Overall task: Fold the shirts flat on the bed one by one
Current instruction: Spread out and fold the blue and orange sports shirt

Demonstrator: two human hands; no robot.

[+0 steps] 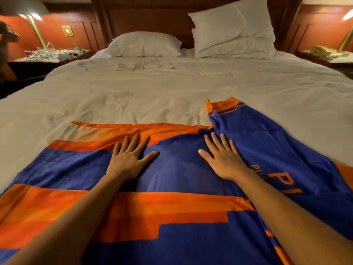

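A blue and orange shirt [179,180] lies spread over the near part of the white bed [152,88]. Its sleeve [248,121] with an orange cuff reaches away to the right of centre. My left hand [129,157] presses flat on the shirt with fingers spread, near the orange band at its far edge. My right hand [221,157] lies flat on the blue cloth beside the base of the sleeve, fingers straight. Orange letters show on the cloth to the right of my right wrist. Neither hand grips the fabric.
Two white pillows [145,44] [233,29] lean at the wooden headboard. A left nightstand [49,54] holds a lamp and tangled white cables. A right nightstand [324,54] holds a phone and a lamp. Wrinkled white sheet stretches beyond the shirt.
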